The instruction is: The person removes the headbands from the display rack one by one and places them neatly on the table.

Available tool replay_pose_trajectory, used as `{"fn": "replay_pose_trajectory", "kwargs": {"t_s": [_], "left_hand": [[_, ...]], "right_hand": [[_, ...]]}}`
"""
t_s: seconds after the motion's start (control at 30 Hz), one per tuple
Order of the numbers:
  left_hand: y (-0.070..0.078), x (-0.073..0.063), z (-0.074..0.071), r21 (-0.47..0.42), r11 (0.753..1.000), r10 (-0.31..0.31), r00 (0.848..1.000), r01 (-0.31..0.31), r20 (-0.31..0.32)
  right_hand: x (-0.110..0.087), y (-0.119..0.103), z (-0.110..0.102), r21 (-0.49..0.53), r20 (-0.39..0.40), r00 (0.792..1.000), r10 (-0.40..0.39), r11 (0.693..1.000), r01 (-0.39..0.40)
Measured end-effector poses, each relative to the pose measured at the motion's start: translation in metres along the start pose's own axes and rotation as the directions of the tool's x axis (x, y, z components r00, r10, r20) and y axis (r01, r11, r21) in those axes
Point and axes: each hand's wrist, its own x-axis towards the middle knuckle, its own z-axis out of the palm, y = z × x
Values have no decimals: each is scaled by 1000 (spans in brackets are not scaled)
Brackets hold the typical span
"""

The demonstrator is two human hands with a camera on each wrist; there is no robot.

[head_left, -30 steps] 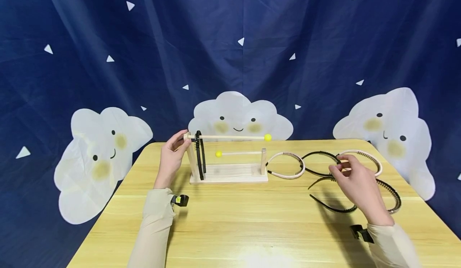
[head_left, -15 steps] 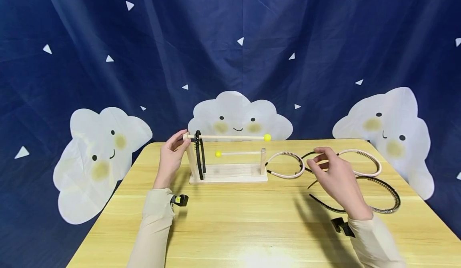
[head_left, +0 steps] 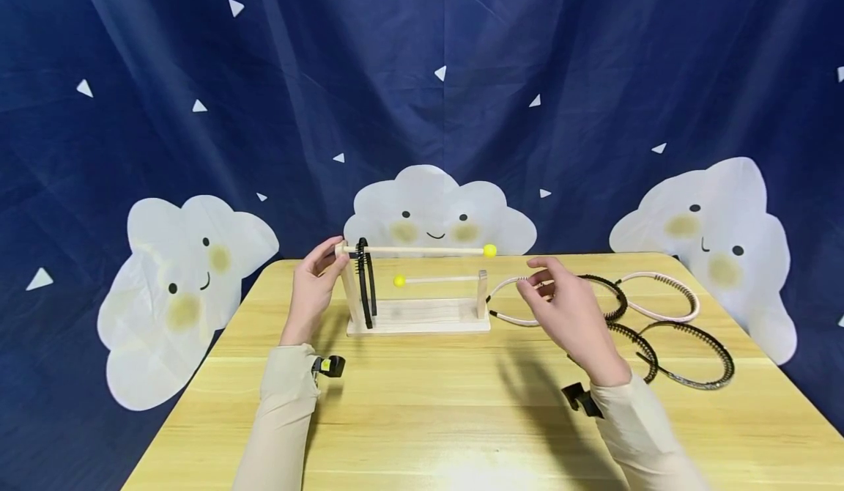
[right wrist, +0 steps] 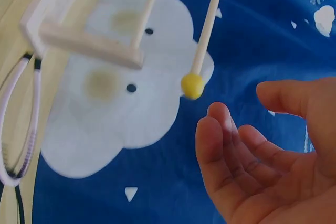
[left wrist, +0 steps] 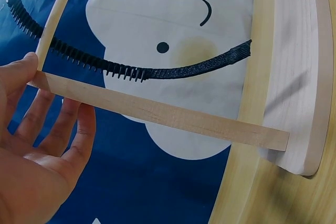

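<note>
A wooden display rack [head_left: 418, 316] with two yellow-tipped rods stands on the table. A black toothed headband [head_left: 365, 286] hangs near the left end of its upper rod [head_left: 425, 250]. My left hand [head_left: 313, 289] grips the top of the rack's left post [left wrist: 157, 109] between thumb and fingers. My right hand [head_left: 567, 315] is raised to the right of the rack with nothing in it, its fingers loosely bent. In the right wrist view, the yellow ball [right wrist: 192, 86] at the rod's end appears near its fingertips, apart from them. Behind this hand, a pale headband [head_left: 513, 320] is partly hidden.
More headbands lie at the table's right: a black one [head_left: 616, 297], a pale one [head_left: 689, 300], another black one [head_left: 646, 352] and one with a glittery band [head_left: 722, 359]. A blue curtain [head_left: 422, 95] with cloud figures hangs behind the wooden table [head_left: 395, 418].
My right hand has moved left from above the headbands toward the rack, holding nothing. My left hand has stayed at the post, and the hanging headband has not moved.
</note>
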Motion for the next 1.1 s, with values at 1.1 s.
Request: {"fn": "replay_pose_trajectory", "kwargs": {"t_s": [1.1], "left_hand": [[-8, 7, -2, -12, 1000, -11, 1000, 11, -8]], "right_hand": [[46, -117, 94, 145, 79, 975, -209, 970, 196]]}}
